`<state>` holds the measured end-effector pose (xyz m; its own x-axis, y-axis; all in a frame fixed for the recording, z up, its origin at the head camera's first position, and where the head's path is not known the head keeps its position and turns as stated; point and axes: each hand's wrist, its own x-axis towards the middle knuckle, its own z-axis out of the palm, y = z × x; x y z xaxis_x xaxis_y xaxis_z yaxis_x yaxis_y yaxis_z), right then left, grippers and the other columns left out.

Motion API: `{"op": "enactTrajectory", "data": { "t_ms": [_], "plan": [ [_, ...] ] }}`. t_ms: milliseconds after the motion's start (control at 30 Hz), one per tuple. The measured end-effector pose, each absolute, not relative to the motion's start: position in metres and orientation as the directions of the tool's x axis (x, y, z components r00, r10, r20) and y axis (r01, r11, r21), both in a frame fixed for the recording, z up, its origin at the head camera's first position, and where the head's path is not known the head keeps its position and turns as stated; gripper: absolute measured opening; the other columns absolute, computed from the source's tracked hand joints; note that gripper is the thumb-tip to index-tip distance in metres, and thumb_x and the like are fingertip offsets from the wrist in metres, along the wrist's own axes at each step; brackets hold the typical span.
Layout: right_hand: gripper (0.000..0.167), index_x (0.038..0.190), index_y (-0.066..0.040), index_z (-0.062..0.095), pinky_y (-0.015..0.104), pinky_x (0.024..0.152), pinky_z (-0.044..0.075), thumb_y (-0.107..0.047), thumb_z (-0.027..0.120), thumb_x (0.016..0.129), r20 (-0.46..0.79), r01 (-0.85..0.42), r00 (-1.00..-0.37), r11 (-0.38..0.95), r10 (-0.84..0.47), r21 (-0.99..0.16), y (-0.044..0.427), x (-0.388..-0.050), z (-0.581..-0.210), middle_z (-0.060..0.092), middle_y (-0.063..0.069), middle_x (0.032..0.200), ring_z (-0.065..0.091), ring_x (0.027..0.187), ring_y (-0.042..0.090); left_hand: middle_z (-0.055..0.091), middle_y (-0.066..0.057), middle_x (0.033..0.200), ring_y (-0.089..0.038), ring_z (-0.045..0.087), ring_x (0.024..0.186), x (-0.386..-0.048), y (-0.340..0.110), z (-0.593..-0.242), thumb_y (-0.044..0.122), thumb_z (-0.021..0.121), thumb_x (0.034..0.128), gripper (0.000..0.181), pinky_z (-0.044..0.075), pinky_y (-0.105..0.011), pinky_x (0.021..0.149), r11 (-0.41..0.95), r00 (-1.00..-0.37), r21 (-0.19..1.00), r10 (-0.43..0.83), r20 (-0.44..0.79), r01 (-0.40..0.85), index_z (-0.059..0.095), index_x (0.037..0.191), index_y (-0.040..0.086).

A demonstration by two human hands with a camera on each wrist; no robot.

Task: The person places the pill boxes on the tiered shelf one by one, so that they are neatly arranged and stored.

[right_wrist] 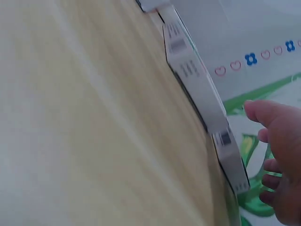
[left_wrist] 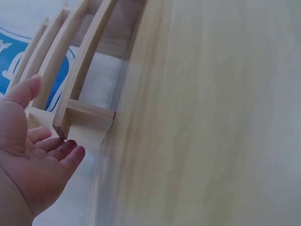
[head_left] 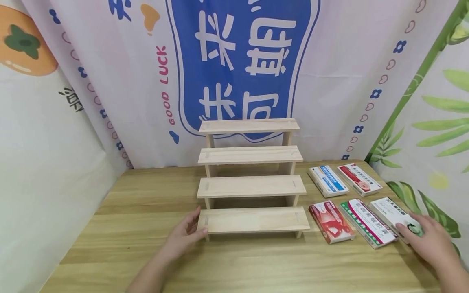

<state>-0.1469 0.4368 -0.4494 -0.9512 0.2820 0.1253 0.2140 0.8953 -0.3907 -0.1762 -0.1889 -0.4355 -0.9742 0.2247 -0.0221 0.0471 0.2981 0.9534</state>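
Observation:
A stepped wooden rack (head_left: pixel 253 219) stands on the table. At the left end of its lowest shelf is my left hand (head_left: pixel 183 236), thumb and fingers parted; in the left wrist view this hand (left_wrist: pixel 33 160) has loosely bent fingers beside the shelf end (left_wrist: pixel 61 125). My right hand (head_left: pixel 428 240) lies over the near right end of a white and green box (head_left: pixel 390 211). The right wrist view shows that hand (right_wrist: pixel 284 155) with fingers apart, beside the boxes' side faces (right_wrist: pixel 200 89); whether it touches one I cannot tell.
Left of the white and green box lie a white, green and magenta box (head_left: pixel 368 224) and a red box (head_left: pixel 331 221). Behind them are a blue and white box (head_left: pixel 327 181) and a red and white box (head_left: pixel 360 179). A printed cloth (head_left: pixel 329 81) hangs behind the wooden table (head_left: pixel 146 211).

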Motion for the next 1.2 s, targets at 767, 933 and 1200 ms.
{"op": "enactTrajectory", "data": {
  "t_ms": [767,933,1200],
  "plan": [
    [0.080,0.140,0.017,0.032,0.054,0.103,0.045,-0.044,0.059,0.095,0.113,0.270,-0.917,0.803,0.383,-0.532,0.452,-0.134,-0.461,0.040,0.048,0.130,0.042,0.117,0.060,0.060,-0.021,0.135,-0.036,0.059,0.124,-0.169,-0.187,-0.458,0.011,0.076,0.0837,0.053,0.054,-0.032,0.100,0.241,-1.000,0.971,-0.006,0.002,0.000,0.057,0.132,-0.003],
    [0.080,0.146,0.011,0.030,-0.009,0.067,0.029,-0.044,0.060,0.095,0.135,0.201,-0.930,0.779,0.343,-0.594,0.442,-0.144,-0.429,0.038,0.045,0.138,0.045,0.121,0.060,0.060,-0.020,0.134,-0.036,0.059,0.124,-0.169,-0.188,-0.458,0.013,0.076,0.0842,0.053,0.054,-0.033,0.100,0.248,-1.000,0.969,-0.008,0.011,0.008,0.058,0.131,-0.002],
    [0.078,0.149,0.004,0.032,0.041,0.106,0.047,-0.046,0.059,0.096,0.177,0.069,-0.963,0.818,0.204,-0.571,0.405,-0.177,-0.368,0.027,0.042,0.148,0.037,0.124,0.064,0.061,-0.019,0.134,-0.035,0.060,0.123,-0.169,-0.188,-0.461,0.012,0.077,0.0834,0.051,0.055,-0.030,0.098,0.233,-1.000,0.972,-0.015,0.016,0.013,0.059,0.130,-0.002]
  ]
}}
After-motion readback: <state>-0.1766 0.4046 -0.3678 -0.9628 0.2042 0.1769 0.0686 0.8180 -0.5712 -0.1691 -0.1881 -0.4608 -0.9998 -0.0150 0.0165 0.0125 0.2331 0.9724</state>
